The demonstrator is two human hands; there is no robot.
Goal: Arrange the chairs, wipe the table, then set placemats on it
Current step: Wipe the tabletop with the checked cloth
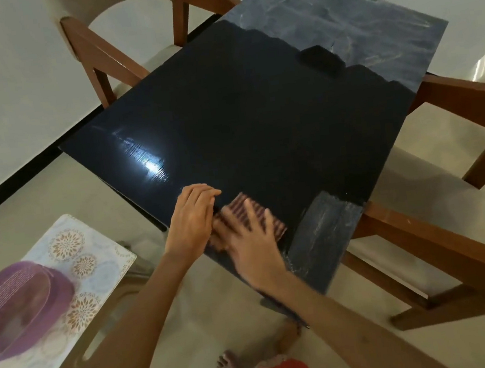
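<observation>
A striped purple-and-brown cloth [248, 210] lies on the near corner of the glossy dark table [257, 115]. My right hand [251, 243] presses flat on the cloth with fingers spread and is motion-blurred. My left hand [194, 219] sits at the cloth's left edge, fingers together and on its border. One wooden chair with a cream seat [93, 55] stands at the table's far left side. Another wooden chair [451, 220] stands along the right side. No placemats show on the table.
A small dark block-shaped object [321, 60] sits on the far part of the table. At lower left, a floral-patterned surface [93, 261] carries a purple woven basket [22, 305]. A white wall with a black skirting runs on the left. My bare foot [231, 363] rests on the pale floor.
</observation>
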